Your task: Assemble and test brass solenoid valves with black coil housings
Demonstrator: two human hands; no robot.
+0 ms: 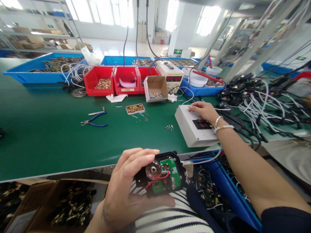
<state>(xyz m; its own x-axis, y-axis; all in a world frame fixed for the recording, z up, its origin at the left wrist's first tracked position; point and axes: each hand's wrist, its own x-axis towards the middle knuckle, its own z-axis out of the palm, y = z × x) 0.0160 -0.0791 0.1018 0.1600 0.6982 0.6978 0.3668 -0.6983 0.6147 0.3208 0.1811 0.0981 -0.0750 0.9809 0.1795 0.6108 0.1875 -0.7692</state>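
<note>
My left hand (pixel 126 184) grips a black plastic housing (pixel 160 173) close to my body, below the table's front edge. The housing holds a green circuit board, a round metal part and red wires. My right hand (pixel 203 110) reaches out over a white box (pixel 191 129) on the green table, palm down. Its fingers rest on the box's far top corner. A bead bracelet circles that wrist. The box has a dark panel with red switches just under my wrist.
Blue-handled pliers (pixel 96 120) lie left of centre on the green mat. Red bins (pixel 114 79), a small cardboard box (pixel 155 88) and a tray of brass parts (pixel 135 108) stand behind. White and black cables (pixel 262 106) pile up at right. Blue crates line the back.
</note>
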